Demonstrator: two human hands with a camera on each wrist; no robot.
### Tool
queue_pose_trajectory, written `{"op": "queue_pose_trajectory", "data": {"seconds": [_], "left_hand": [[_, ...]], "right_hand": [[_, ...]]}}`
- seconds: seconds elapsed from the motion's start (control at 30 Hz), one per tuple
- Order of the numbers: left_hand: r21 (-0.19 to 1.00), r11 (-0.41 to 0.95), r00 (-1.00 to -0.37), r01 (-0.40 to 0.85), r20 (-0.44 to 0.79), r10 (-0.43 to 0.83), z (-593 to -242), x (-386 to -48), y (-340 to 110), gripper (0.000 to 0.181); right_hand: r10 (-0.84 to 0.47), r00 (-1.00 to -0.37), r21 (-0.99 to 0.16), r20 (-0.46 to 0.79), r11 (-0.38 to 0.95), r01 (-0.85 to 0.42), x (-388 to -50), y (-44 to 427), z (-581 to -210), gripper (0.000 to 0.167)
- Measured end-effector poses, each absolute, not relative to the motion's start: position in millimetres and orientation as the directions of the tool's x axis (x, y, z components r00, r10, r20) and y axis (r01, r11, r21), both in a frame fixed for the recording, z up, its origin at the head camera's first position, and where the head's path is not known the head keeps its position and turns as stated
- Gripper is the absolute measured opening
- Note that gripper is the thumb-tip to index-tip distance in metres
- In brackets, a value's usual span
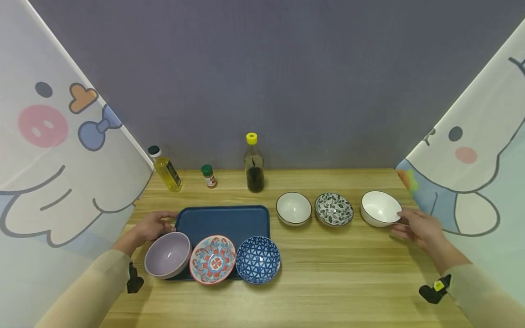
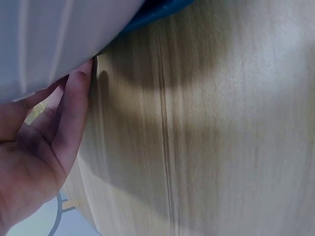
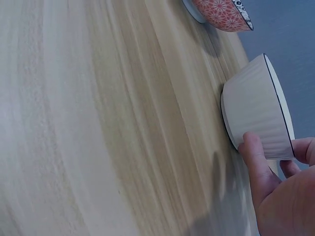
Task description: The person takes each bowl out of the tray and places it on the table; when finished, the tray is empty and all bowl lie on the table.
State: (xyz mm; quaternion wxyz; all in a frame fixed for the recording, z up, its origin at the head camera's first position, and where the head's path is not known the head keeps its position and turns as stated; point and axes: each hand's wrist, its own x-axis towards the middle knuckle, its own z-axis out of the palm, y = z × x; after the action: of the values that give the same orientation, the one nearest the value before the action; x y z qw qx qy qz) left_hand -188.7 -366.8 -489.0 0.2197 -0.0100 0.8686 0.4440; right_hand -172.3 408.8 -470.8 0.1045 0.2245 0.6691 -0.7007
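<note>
My right hand (image 1: 420,228) grips a white bowl (image 1: 381,207) with a dark rim at the table's right side. In the right wrist view, its fingers (image 3: 256,152) lie against the fluted outer wall of that bowl (image 3: 256,105), which tilts slightly. At the left, my left hand (image 1: 151,226) rests at the left edge of the dark blue tray (image 1: 221,216), just behind a lavender bowl (image 1: 168,255). Its fingers (image 2: 74,103) reach under the bowl's side in the left wrist view; their exact contact is partly hidden.
Along the tray's front stand a red-and-blue patterned bowl (image 1: 213,259) and a blue-and-white bowl (image 1: 258,259). A small white bowl (image 1: 293,208) and a leaf-patterned bowl (image 1: 334,209) are right of it. Behind are an oil bottle (image 1: 167,173), a green-capped jar (image 1: 209,176) and a dark sauce bottle (image 1: 254,168).
</note>
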Motion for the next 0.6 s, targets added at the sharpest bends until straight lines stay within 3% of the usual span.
{"op": "queue_pose_trajectory", "data": {"seconds": [0.13, 0.33, 0.5, 0.6], "left_hand": [[0.776, 0.592, -0.899, -0.218, -0.396, 0.189, -492, -186, -366, 0.055], [0.773, 0.594, -0.897, -0.222, -0.401, 0.187, -496, -180, -365, 0.055], [0.777, 0.588, -0.899, -0.225, -0.399, 0.183, -501, -178, -364, 0.056], [0.774, 0.596, -0.904, -0.213, -0.388, 0.181, -503, -178, -363, 0.055]], "right_hand": [[0.128, -0.878, -0.886, -0.461, -0.123, 0.447, -168, 412, -474, 0.022], [0.110, -0.880, -0.886, -0.462, -0.112, 0.451, -161, 414, -478, 0.029], [0.099, -0.894, -0.899, -0.438, -0.045, 0.435, -158, 415, -478, 0.059], [0.063, -0.905, -0.907, -0.420, -0.009, 0.420, -156, 420, -474, 0.051]]}}
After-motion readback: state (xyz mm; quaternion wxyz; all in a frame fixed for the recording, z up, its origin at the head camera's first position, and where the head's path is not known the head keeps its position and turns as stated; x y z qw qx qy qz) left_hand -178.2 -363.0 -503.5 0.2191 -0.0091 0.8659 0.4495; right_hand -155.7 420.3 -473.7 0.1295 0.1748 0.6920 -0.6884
